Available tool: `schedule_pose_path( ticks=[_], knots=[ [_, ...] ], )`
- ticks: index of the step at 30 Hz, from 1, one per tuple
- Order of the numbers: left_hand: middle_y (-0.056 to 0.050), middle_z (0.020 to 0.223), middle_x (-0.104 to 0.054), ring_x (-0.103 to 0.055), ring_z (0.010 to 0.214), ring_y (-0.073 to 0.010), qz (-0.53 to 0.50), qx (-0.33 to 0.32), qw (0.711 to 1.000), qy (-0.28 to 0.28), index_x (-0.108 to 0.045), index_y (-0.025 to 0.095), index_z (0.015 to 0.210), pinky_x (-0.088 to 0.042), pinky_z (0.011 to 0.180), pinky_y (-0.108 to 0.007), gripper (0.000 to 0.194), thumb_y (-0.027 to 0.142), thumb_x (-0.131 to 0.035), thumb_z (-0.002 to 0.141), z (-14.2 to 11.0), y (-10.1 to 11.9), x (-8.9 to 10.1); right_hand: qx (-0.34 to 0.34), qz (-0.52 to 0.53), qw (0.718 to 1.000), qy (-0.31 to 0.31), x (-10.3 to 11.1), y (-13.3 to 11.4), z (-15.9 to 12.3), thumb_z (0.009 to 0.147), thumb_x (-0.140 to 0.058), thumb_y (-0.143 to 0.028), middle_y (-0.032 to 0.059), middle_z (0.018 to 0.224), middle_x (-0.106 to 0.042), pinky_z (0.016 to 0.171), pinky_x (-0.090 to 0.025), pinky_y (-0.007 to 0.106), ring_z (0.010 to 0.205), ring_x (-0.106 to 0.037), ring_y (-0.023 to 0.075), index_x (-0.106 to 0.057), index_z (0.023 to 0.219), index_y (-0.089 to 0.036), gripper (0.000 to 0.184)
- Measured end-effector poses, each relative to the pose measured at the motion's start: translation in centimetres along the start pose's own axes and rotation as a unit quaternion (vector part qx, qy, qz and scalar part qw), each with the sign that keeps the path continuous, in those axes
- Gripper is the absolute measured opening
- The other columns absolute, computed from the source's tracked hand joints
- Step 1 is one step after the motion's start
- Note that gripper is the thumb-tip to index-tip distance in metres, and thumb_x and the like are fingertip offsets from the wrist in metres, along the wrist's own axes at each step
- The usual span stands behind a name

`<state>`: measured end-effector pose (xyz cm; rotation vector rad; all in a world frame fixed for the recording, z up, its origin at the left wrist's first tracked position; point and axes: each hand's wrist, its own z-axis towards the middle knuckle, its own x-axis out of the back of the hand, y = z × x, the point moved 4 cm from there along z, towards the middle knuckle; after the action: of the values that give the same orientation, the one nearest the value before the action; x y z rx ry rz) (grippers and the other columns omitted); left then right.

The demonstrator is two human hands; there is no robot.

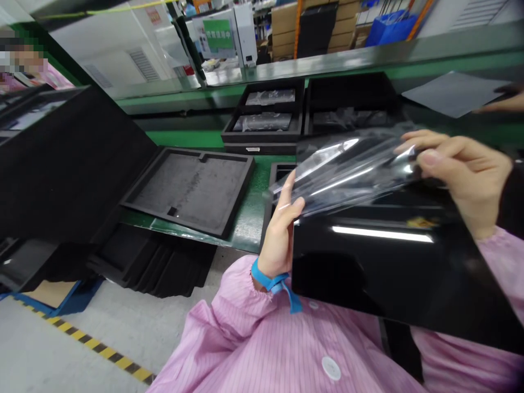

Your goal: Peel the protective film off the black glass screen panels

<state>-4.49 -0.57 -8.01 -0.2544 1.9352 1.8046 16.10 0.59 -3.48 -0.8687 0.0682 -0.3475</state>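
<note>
Glossy black panel (380, 273) is in front of the person's torso, tilted, its near corner toward the lower right of the view. Left hand (276, 240), blue strap (266, 281) at the wrist, grips the panel's left edge, thumb on the front face; the rest of its fingers are partly hidden. Right hand (475, 169) has thumb and fingers pinched narrow on a crumpled clear film (347, 169) across the panel's upper part; whether it also bears on the panel, cannot tell. Handling, judged by eye: panel appears thin, stiff and fairly light, but broad enough to twist if held at 1 edge; face probably slippery, easily smudged or scratched, corners fragile. Best hold: 2 opposite edges, palms off the gloss. Film looks soft, springy, perhaps clingy; a fold near its border should give the surest pinch. Surroundings: on the green bench (256, 218), 1 shallow foam tray (184, 191) left of the panel; beyond, a black case (262, 134) with 2 wrapped items (264, 121). At right, a co-worker's hand (503, 103) beside a translucent sheet (452, 93).
</note>
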Motion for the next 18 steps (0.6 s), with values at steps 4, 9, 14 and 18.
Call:
schedule_pose_path(
  ticks=[4, 9, 14, 18],
  knots=[
    [0.001, 0.136, -0.052, -0.029, 0.138, -0.0214, 0.143, -0.029, 0.988, 0.040, -0.058, 0.018, 0.122, -0.022, 0.115, -0.032, 0.041, 0.024, -0.055, 0.081, 1.1, 1.6, 5.1, -0.073, 0.040, 0.991, -0.101, -1.3, 2.2, -0.9, 0.082, -0.054, -0.030, 0.0050, 0.112, -0.060, 0.100, -0.037, 0.037, 0.113, -0.052, 0.0209, -0.061, 0.073, -0.016, 0.017],
    [0.008, 0.150, -0.032, -0.024, 0.140, -0.0134, 0.146, -0.180, 0.965, 0.126, -0.038, 0.023, 0.138, -0.021, 0.115, -0.024, 0.055, 0.021, -0.048, 0.084, 4.7, 7.7, 12.9, -0.192, -0.120, 0.967, -0.114, -1.4, 7.4, -0.7, 0.078, -0.055, -0.042, 0.0037, 0.106, -0.062, 0.094, -0.042, 0.033, 0.106, -0.055, 0.0200, -0.063, 0.085, -0.018, 0.026],
    [0.029, 0.139, -0.038, -0.022, 0.139, -0.0079, 0.279, -0.285, 0.895, 0.200, -0.035, 0.042, 0.133, -0.019, 0.117, -0.025, 0.054, 0.025, -0.052, 0.085, 8.4, 13.0, 21.0, -0.275, -0.204, 0.924, -0.169, -3.1, 12.4, -1.4, 0.074, -0.053, -0.029, 0.0055, 0.090, -0.065, 0.092, -0.043, 0.042, 0.089, -0.059, 0.0236, -0.066, 0.079, -0.017, 0.018],
    [0.006, 0.141, -0.046, -0.026, 0.138, -0.0151, 0.343, -0.183, 0.883, 0.264, -0.050, 0.017, 0.126, -0.014, 0.117, -0.030, 0.045, 0.014, -0.055, 0.082, 10.6, 12.3, 28.1, -0.279, -0.261, 0.911, -0.158, -4.9, 15.1, -2.4, 0.070, -0.057, -0.023, 0.0132, 0.101, -0.062, 0.105, -0.030, 0.051, 0.113, -0.048, 0.0338, -0.065, 0.090, -0.013, 0.024]
  ],
)
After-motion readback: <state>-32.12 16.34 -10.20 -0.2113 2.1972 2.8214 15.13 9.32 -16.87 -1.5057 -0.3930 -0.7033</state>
